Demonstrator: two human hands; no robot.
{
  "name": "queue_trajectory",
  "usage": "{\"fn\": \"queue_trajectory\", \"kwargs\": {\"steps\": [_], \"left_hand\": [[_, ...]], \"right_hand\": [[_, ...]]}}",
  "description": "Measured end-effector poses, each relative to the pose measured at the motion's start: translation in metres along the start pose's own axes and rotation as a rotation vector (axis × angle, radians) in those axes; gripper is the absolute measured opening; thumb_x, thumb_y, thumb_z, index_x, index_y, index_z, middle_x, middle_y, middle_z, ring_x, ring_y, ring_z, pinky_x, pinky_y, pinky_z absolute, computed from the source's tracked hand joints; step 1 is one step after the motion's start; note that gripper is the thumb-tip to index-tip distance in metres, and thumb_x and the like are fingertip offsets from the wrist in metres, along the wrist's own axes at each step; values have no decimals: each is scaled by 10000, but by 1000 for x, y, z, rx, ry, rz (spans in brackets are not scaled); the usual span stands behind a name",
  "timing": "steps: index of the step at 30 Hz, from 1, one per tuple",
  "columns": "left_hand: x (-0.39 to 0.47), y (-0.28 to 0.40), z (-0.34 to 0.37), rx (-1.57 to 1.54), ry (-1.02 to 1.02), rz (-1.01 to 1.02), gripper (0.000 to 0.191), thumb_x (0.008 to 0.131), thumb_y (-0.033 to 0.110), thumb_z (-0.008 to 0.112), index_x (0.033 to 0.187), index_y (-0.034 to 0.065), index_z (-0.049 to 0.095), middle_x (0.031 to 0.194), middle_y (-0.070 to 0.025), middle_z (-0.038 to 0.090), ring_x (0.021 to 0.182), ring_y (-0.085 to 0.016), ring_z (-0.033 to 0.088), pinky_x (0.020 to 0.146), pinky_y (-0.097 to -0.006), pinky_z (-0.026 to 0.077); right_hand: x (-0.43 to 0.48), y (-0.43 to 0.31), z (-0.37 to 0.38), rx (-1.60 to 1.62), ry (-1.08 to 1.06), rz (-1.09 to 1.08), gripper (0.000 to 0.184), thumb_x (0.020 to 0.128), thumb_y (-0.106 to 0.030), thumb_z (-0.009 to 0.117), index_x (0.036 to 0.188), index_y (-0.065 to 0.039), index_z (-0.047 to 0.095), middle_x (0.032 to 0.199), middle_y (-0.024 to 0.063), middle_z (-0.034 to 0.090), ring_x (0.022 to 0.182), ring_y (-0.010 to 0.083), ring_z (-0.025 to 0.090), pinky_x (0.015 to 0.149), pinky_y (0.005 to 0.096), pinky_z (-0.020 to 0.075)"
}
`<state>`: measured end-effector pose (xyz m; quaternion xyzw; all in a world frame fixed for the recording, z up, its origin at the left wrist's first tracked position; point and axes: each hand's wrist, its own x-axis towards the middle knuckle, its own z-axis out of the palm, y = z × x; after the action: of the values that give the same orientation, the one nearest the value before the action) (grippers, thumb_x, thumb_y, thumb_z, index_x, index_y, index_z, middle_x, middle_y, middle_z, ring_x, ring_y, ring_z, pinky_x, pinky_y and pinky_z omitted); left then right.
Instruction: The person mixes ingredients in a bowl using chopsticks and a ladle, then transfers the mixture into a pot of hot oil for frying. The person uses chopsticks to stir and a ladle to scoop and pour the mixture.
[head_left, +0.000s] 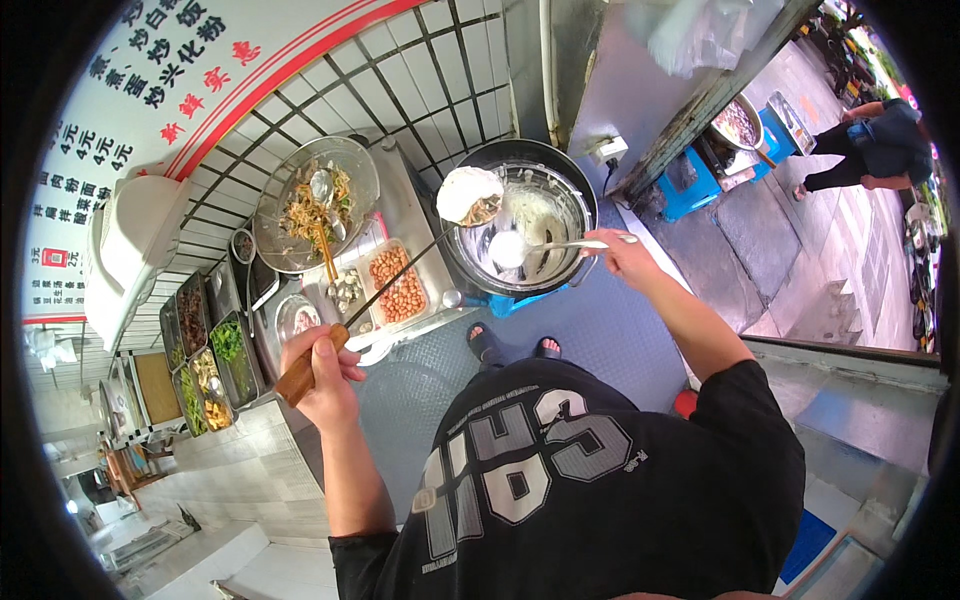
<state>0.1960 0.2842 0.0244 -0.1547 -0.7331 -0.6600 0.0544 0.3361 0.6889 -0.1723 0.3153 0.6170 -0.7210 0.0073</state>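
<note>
My left hand grips the wooden handle of a long metal rod. At its far end, above the left rim of a metal pot, is a rounded mass of white batter with shredded filling showing on its lower side. My right hand holds a metal spoon, its bowl over the pot and white with batter. The pot holds whitish batter, with smears on its inner wall. To the left, a large metal bowl holds shredded filling, spoons and wooden chopsticks.
A tray of peanuts and one of shellfish-like pieces lie left of the pot. Metal trays of chopped greens and other foods stand farther left. Outside at right, a person is near a pan over blue stools.
</note>
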Motion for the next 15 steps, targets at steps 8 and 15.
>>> {"fn": "queue_trajectory", "kwargs": {"steps": [8,15], "left_hand": [[2,4,18,-31,48,-23,174,928,145,552,968,-24,567,721,-91,577,474,-90,528,384,-198,421],[6,19,33,-55,69,-73,177,927,164,561,951,-10,572,672,-74,574,428,-83,498,368,-192,381]], "right_hand": [[-56,-64,-10,-25,227,-470,378,976,-284,477,1165,30,572,913,107,692,470,49,406,426,191,332],[-68,-89,41,-471,106,-914,240,911,-60,552,1133,9,613,956,98,690,634,120,561,571,233,452]]}}
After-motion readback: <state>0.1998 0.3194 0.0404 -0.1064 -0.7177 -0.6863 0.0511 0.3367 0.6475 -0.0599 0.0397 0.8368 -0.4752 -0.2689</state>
